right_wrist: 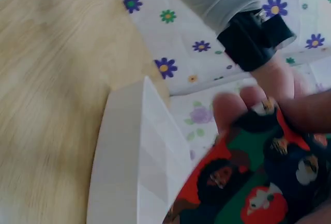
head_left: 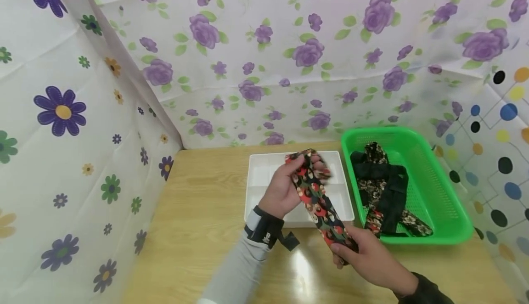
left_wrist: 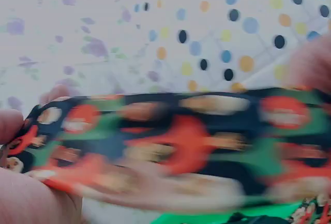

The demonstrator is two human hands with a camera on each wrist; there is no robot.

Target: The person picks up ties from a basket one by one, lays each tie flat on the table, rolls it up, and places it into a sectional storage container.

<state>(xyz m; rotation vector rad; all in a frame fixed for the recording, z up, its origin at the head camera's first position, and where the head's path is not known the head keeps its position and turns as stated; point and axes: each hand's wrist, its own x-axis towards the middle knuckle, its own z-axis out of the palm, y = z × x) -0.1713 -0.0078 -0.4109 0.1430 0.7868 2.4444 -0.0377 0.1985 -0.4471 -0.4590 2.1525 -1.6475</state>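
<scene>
A long fabric strip (head_left: 317, 203), printed with red, green, black and beige faces, stretches between the two hands above a white compartment tray (head_left: 257, 175). My left hand (head_left: 285, 187) grips its upper end, where the cloth loops over by the fingers. The lower end is pinched between thumb and fingers of my right hand (head_left: 369, 256). In the left wrist view the strip (left_wrist: 170, 151) spans the picture, blurred. The right wrist view shows the cloth (right_wrist: 253, 177) close up, with the tray's white side (right_wrist: 121, 151) beyond it.
A green basket (head_left: 452, 203) at the right holds several black and patterned fabric strips (head_left: 394, 198). The wooden table (head_left: 198, 212) meets flower-printed sheets (head_left: 256, 65) at the back and left, and a dotted sheet (head_left: 496, 157) at the right.
</scene>
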